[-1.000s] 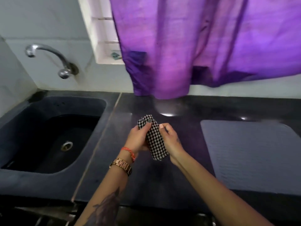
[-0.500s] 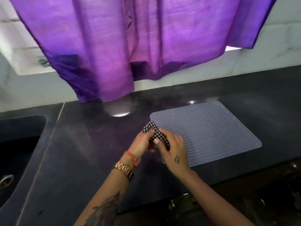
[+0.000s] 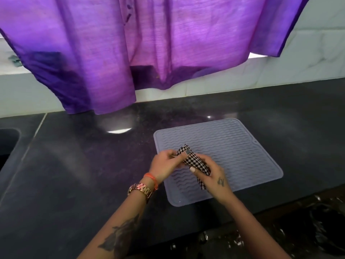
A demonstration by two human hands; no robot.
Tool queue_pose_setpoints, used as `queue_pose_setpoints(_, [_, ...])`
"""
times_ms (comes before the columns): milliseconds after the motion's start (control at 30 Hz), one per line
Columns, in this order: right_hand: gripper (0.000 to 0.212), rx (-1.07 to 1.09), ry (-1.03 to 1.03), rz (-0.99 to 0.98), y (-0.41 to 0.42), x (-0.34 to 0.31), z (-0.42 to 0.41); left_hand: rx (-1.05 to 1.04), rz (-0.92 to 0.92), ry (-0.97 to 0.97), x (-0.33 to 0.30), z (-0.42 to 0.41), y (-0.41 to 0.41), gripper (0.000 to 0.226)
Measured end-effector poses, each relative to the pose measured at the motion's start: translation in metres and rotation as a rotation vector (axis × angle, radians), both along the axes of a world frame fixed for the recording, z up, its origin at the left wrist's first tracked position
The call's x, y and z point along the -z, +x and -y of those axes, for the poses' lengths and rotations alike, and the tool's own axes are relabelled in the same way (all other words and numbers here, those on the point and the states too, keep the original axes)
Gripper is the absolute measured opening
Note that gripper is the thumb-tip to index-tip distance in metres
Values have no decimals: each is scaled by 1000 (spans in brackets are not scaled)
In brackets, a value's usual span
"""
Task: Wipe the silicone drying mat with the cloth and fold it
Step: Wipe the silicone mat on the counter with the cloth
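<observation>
A grey silicone drying mat (image 3: 233, 146) with wavy ridges lies flat on the black counter, right of centre. Over its left part I hold a bunched black-and-white checked cloth (image 3: 194, 161) with both hands. My left hand (image 3: 164, 165) pinches the cloth's upper end. My right hand (image 3: 212, 174) is closed round its lower part, and a strip of cloth hangs below that hand. Whether the cloth touches the mat I cannot tell.
A purple curtain (image 3: 149, 53) hangs down to the counter's back edge. The corner of a dark sink (image 3: 7, 143) shows at far left. The black counter (image 3: 74, 165) ends at a front edge near my arms, with dark clutter below on the right.
The view has swung right, away from the sink and tap. Both hands have carried the cloth from the bare counter to above the left part of the mat.
</observation>
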State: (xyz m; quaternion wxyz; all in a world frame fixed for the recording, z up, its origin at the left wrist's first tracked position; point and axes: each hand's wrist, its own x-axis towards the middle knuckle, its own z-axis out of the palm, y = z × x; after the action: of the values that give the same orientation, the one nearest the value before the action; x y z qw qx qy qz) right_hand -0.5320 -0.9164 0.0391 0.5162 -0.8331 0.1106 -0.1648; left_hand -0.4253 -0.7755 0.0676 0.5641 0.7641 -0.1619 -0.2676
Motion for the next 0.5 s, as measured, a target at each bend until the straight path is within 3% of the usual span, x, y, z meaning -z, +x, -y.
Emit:
queue_pose_setpoints(167, [30, 54, 297, -72, 4, 8, 59, -397, 324, 285, 23, -14, 30, 18])
queue_pose_setpoints(300, [23, 181, 497, -62, 5, 19, 106, -319, 386, 528, 53, -18, 42, 39])
queue_pose_setpoints(500, [20, 226, 571, -87, 15, 24, 141, -406, 467, 555, 77, -19, 32, 55])
